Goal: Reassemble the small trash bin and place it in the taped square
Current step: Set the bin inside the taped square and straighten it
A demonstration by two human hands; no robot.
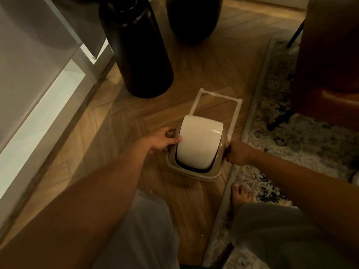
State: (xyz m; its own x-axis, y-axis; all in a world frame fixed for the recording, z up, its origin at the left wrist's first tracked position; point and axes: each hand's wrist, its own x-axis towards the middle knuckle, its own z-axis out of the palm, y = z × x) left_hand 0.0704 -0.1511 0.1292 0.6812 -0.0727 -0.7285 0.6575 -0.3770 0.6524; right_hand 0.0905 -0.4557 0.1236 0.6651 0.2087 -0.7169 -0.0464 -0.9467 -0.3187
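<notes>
Hands [165, 139] [238, 153] grip bin [196, 167], hiding taped square's [238, 113] near edge.

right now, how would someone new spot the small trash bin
Start at the tall black vase on the wood floor, then drop to the taped square. At its near edge, between left hand and right hand, sits the small trash bin, the only cream domed lid.

My home living room: herringbone wood floor [124, 121] centre frame, patterned rug [303, 121] and brown leather armchair [330, 61] at right.
</notes>
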